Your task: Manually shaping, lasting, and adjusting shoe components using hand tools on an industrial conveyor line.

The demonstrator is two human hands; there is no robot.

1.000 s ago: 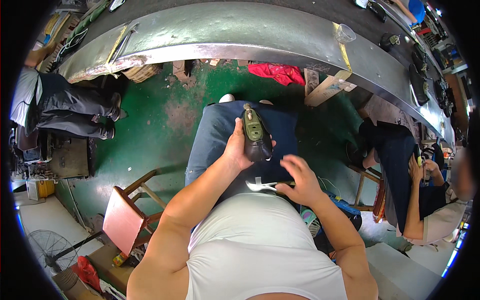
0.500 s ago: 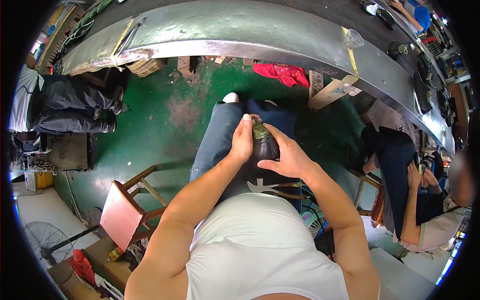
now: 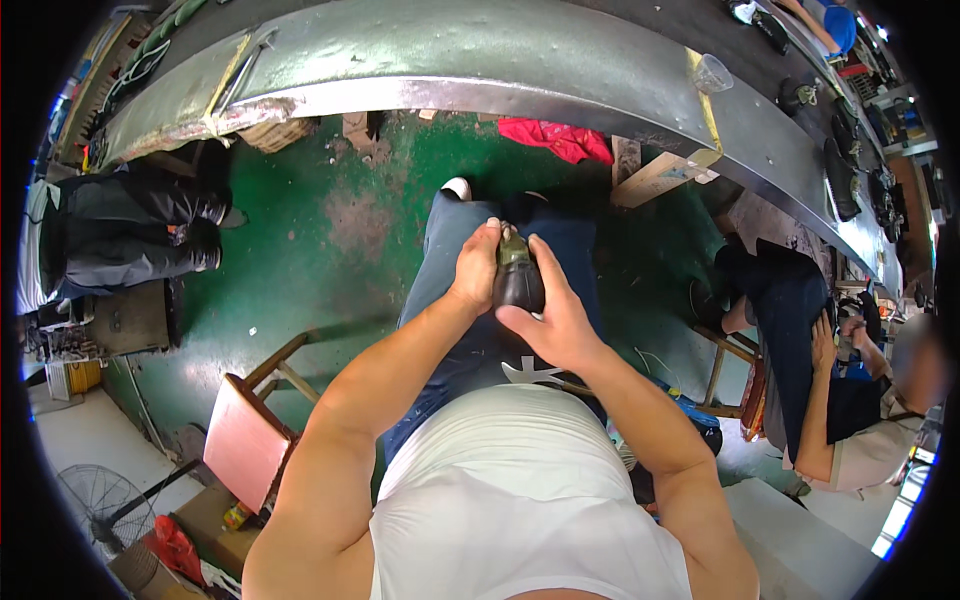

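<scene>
Above my thighs I hold a black shoe point(image 3: 519, 287), with a shiny olive-green part at its far end that may be a shoe last. My left hand point(image 3: 477, 262) presses along its left side, fingers mostly hidden behind it. Around the right side curves my right hand point(image 3: 556, 318), its thumb lying near the rounded black end. On my lap, close to my white shirt, lie metal-jawed pincers point(image 3: 530, 370); their handles are partly hidden by my right forearm.
A long metal-topped bench point(image 3: 420, 50) runs across in front, with a clear plastic cup point(image 3: 712, 74) and black shoes point(image 3: 842, 180) on it. A pink-topped stool point(image 3: 245, 440) stands at left, near a fan point(image 3: 95, 500). People sit on both sides. Red cloth point(image 3: 560, 138) lies under the bench.
The shoe has turned between my hands, showing more of its rounded black end. My right hand has shifted slightly left and inward. The pincers on my lap have moved a little.
</scene>
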